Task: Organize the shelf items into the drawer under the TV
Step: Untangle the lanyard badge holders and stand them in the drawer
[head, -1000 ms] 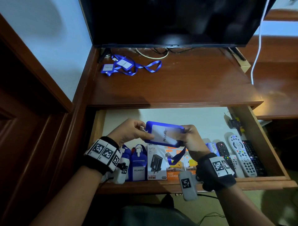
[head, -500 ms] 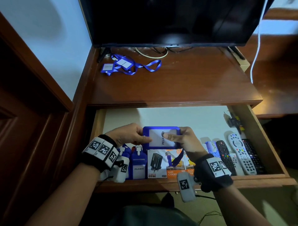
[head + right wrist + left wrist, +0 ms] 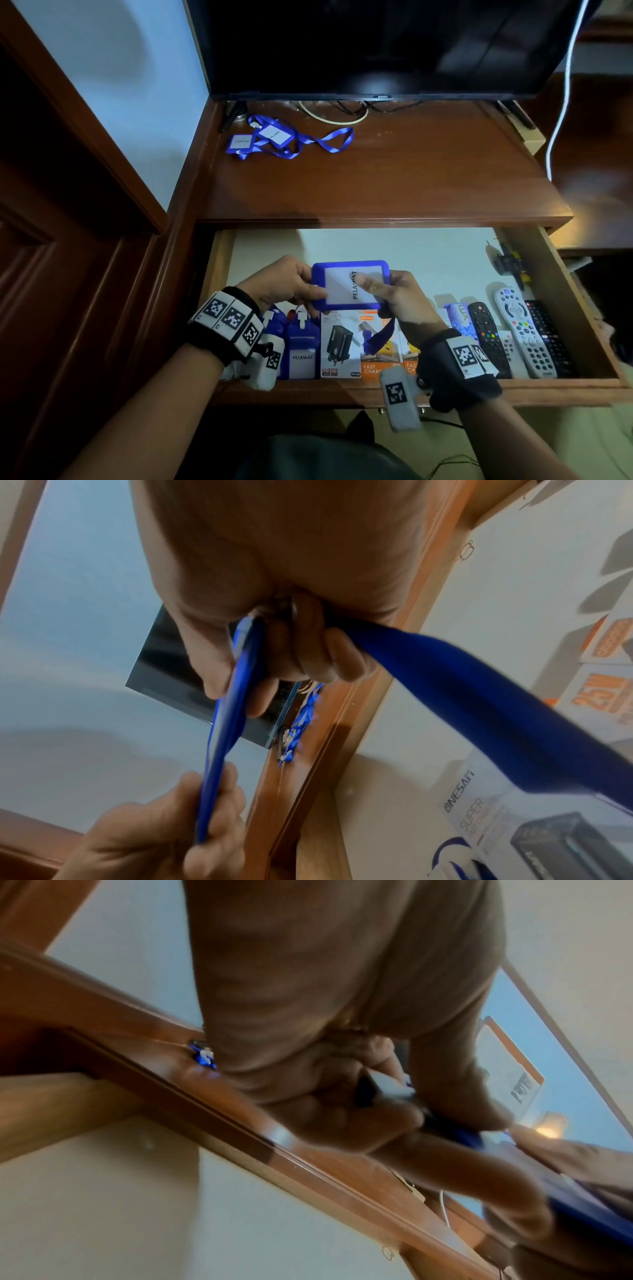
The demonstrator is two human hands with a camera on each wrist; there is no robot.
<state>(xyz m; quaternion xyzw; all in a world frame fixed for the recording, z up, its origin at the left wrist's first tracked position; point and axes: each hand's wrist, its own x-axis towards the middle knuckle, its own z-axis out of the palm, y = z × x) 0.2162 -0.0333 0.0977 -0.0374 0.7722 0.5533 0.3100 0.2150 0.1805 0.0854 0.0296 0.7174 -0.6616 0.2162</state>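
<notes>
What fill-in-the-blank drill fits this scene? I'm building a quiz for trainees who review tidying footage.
1. Both hands hold a blue badge holder printed with the word ____.
2. The left hand and right hand hold it above the open ____.
3. More lanyards lie on the shelf under the ____.
4. The remotes lie at the drawer's ____ end.

Missing words: PELAWAT; drawer; TV; right

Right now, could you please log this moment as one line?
both hands hold blue badge holder | over open drawer | two lanyards on shelf
</notes>
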